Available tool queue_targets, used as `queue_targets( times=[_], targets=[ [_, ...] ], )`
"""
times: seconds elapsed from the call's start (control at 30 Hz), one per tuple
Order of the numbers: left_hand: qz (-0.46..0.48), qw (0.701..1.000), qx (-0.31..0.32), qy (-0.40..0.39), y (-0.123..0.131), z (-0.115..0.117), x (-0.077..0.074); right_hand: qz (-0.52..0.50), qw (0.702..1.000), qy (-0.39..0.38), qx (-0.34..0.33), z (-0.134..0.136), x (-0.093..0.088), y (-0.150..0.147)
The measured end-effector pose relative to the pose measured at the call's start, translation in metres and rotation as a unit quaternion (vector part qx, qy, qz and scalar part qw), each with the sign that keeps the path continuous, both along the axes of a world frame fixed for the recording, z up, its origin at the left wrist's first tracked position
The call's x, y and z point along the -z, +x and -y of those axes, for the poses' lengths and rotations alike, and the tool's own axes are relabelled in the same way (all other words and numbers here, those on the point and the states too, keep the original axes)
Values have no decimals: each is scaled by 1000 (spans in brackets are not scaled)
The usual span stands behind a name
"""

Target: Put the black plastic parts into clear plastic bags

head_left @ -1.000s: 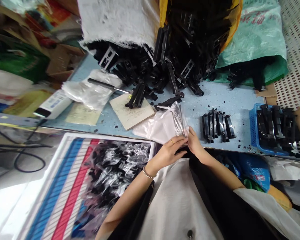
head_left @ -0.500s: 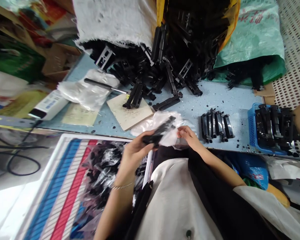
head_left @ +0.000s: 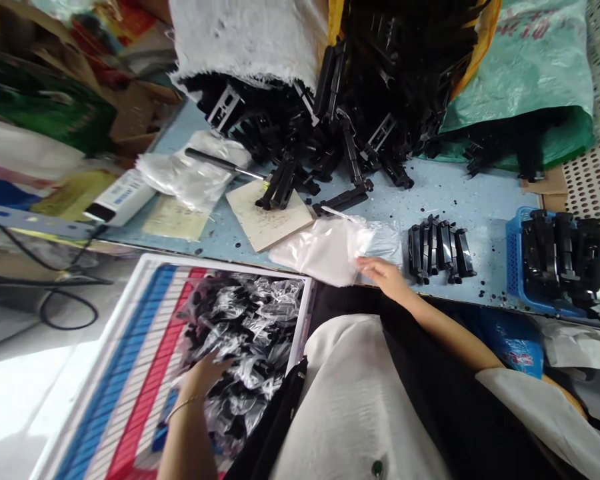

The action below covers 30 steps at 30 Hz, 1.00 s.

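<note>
My left hand (head_left: 205,373) is low over the bin of bagged black parts (head_left: 253,333). Its fingers are blurred and partly lost against the bags, so what they hold, if anything, does not show. My right hand (head_left: 383,273) is at the table's front edge, its fingertips pressed together on the edge of a clear plastic bag (head_left: 325,253). More thin plastic bags (head_left: 385,240) lie beneath and beside it. Right of that hand, several black plastic parts (head_left: 437,250) stand in a row.
Behind lies a large heap of black parts (head_left: 350,153) spilling from sacks. A blue basket (head_left: 514,257) of parts stands right. A screwdriver (head_left: 207,160) and a square board (head_left: 260,220) are on the left, with a white boxy device (head_left: 123,197). The green bag (head_left: 535,73) stands back right.
My left hand has gone from above the plastic bags, where it held a black part, down left to the bin. My right hand has stayed by the bags. The view has shifted slightly.
</note>
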<state>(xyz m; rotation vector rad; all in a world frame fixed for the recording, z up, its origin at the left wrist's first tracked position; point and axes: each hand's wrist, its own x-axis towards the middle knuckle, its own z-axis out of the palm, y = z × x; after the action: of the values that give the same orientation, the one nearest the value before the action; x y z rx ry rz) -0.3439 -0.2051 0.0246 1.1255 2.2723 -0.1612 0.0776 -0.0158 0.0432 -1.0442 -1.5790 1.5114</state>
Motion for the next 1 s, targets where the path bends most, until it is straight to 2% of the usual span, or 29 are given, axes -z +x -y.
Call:
queue_targets(
  times=[0.07, 0.13, 0.17, 0.23, 0.3, 0.37, 0.43, 0.53, 0.63, 0.7, 0.77, 0.87, 0.93, 1.0],
  targets=[
    [67, 997, -18, 27, 22, -23, 2, -116, 981, -122, 98, -10, -3, -8],
    [198, 974, -2, 113, 63, -56, -12, -226, 944, -194, 144, -21, -8, -24],
    [267, 948, 12, 172, 91, -76, -21, -263, 930, -208, 150, -26, -12, -33],
    [417, 866, 30, 276, 154, -117, -40, -288, 924, -212, 135, -33, -22, -53],
    [508, 791, 22, 340, 214, -155, -50, -271, 938, -189, 107, -40, -35, -68],
    [526, 766, -6, 370, 258, -183, -52, -248, 954, -136, 97, -48, -48, -71],
    [547, 743, -57, 380, 280, -201, -49, -230, 964, -69, 110, -59, -57, -61],
    [608, 695, -150, 352, 281, -213, -46, -152, 978, 18, 140, -69, -60, -38],
    [649, 653, -238, 309, 268, -220, -49, 1, 983, 119, 142, -66, -50, -22],
    [674, 632, -262, 279, 260, -224, -54, 86, 976, 151, 132, -62, -42, -16],
    [690, 625, -247, 270, 253, -226, -59, 128, 973, 117, 152, -62, -39, -6],
    [651, 652, -181, 344, 242, -225, -63, 147, 974, 48, 168, -68, -51, 23],
    [570, 698, -111, 420, 235, -222, -64, 189, 969, 76, 141, -72, -66, 50],
    [466, 753, -6, 466, 229, -221, -66, 274, 946, 148, 93, -77, -78, 74]
  ],
)
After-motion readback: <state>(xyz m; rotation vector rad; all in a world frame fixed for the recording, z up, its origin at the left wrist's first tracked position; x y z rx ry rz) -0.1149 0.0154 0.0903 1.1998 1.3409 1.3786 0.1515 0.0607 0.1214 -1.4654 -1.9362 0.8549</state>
